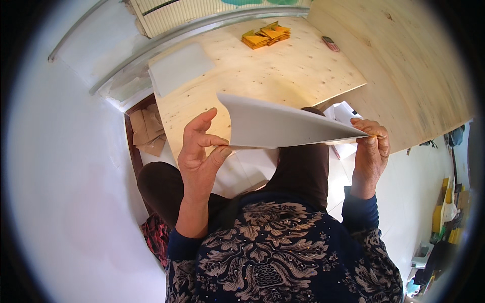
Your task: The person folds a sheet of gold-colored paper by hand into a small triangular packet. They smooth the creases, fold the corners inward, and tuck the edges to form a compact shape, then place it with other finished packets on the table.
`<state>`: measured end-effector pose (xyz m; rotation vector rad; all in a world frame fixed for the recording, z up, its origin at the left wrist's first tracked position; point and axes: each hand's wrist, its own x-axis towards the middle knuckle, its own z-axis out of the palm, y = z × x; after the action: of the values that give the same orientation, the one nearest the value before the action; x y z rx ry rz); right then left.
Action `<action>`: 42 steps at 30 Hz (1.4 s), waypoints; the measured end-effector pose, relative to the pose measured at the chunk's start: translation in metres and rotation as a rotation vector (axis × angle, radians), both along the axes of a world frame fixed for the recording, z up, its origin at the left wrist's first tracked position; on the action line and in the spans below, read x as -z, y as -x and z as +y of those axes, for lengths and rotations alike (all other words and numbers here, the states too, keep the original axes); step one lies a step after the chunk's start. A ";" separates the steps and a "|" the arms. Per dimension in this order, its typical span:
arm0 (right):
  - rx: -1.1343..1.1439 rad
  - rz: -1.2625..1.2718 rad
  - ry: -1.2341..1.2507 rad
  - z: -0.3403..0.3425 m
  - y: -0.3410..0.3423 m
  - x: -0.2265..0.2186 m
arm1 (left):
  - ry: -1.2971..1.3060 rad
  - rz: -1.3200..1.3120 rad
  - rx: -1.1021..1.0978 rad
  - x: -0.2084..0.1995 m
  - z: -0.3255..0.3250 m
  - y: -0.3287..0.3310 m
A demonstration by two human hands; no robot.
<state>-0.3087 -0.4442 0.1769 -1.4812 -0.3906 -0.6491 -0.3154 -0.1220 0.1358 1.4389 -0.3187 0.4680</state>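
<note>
A white sheet of paper (283,123), bent over along its length, is held up in front of me between both hands. My left hand (199,149) pinches its left corner between thumb and a finger, while the other fingers stand apart. At the pointed right end, my right hand (371,146) grips the paper with thumb and fingers closed. A thin yellowish-brown edge shows along the lower side of the sheet near each hand. The paper is raised above my lap, apart from the wooden table behind it.
On the plywood table (262,76) lie a stack of white sheets (183,66), folded orange-yellow pieces (266,36) and a small red phone (331,44). A plywood panel (409,70) rises at the right. Brown paper (148,129) sits below the table's left edge. Yellow items (442,206) stand far right.
</note>
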 end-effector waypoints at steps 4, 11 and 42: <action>-0.125 0.042 -0.037 -0.001 -0.003 0.001 | 0.132 -0.092 0.069 -0.005 0.004 -0.010; -0.278 0.212 -0.200 -0.008 -0.015 0.021 | 0.301 0.120 0.177 -0.016 0.011 0.000; -0.240 0.292 -0.321 0.002 -0.024 0.046 | 0.280 0.169 -0.007 -0.021 0.006 0.014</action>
<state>-0.2849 -0.4421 0.1311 -1.1771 -0.2202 -0.2809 -0.3296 -0.1162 0.1564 1.1973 -0.1069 0.3775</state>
